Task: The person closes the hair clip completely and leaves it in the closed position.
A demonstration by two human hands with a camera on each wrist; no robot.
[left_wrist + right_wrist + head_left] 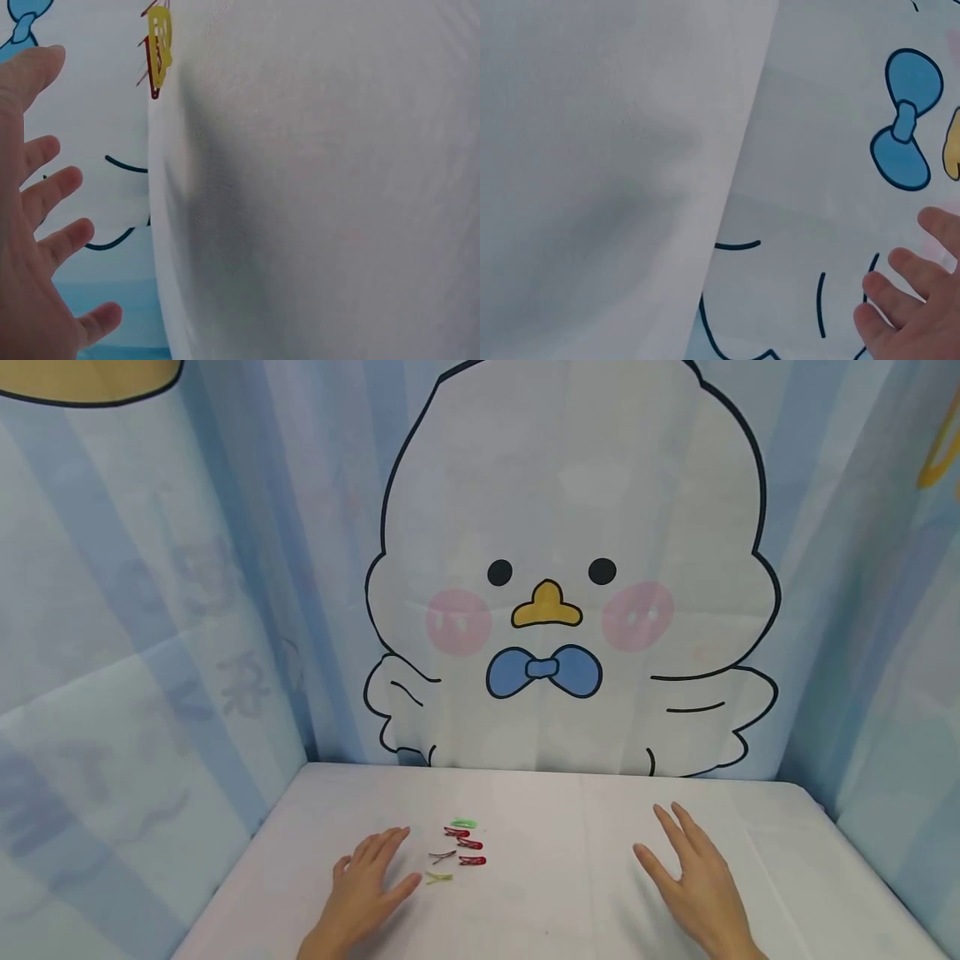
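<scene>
The person's left hand [363, 889] is at the left of a group of six small, slim hair clips, with its thumb just beside the nearest one. Its fingers are spread wide and lightly bent. The right hand [697, 881] is well apart from the clips, on the other side, and its fingers also stand wide from each other.

The clips lie together on a table covered with white cloth [555, 893], which has a fine weave and faint creases. Counted by colour, there are one bright green clip [463, 823], three glossy dark red clips [472, 861], one dull grey-brown clip [442, 857] and one yellow clip [438, 878]. The yellow one has two arms parted like a V; the grey-brown one is parted too. Their material cannot be told.

Behind the table hangs a soft fabric backdrop [337, 610] with pale blue stripes. One rounded white bird [562, 510] is printed there, with two black oval eyes, two pink cheeks, one yellow beak and one blue bow tie [543, 670].
</scene>
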